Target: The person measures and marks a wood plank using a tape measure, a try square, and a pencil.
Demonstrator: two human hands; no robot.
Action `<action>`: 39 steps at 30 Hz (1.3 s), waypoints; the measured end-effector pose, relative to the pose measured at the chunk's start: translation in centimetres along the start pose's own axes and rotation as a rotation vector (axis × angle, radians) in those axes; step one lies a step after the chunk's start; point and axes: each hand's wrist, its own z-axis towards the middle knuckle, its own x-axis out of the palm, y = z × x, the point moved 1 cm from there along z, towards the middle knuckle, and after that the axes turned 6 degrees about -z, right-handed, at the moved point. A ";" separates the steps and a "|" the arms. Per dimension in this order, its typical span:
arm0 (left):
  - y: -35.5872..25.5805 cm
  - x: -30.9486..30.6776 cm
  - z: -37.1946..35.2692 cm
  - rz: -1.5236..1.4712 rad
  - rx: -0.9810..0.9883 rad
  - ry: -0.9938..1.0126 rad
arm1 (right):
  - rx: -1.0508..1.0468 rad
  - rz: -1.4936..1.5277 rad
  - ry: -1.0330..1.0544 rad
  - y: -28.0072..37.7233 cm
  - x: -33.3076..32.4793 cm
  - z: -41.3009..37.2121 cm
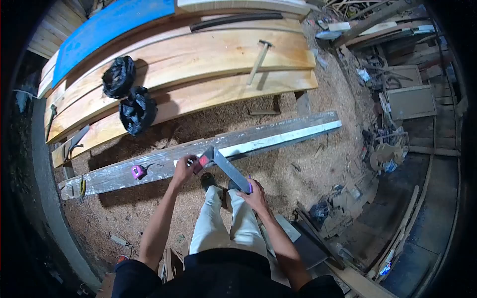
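A long grey weathered plank point(278, 136) lies across the sawdust floor in front of me. A metal carpenter's square point(226, 166) rests with its corner on the plank's near edge. My left hand point(185, 166) is at that corner, fingers pinched on a small red thing, likely a pencil, pressed against the square. My right hand point(254, 194) grips the square's long blade near its purple-tipped end, above my knees. A pink tape measure point(138, 172) sits on the plank to the left of my left hand.
Wide pale planks point(208, 59) are stacked beyond, with a hammer point(260, 59), two black bags point(130, 97) and a blue sheet point(107, 27) on them. Scrap wood and debris point(377, 149) crowd the right side. Sawdust covers the floor.
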 end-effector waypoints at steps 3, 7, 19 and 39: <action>0.5 -0.5 -5.1 -0.175 -0.113 0.095 | -0.197 -0.179 0.059 0.4 -3.5 -0.5; 2.4 0.2 -11.0 -0.210 -0.149 0.130 | -0.375 -0.287 0.051 1.5 -5.4 -2.8; -2.3 7.1 -15.4 0.056 -0.144 -0.163 | -0.702 -0.312 0.211 1.4 -10.9 2.2; -11.4 25.3 -13.1 0.300 -0.234 -0.396 | -0.743 -0.441 0.304 -8.9 -25.5 8.7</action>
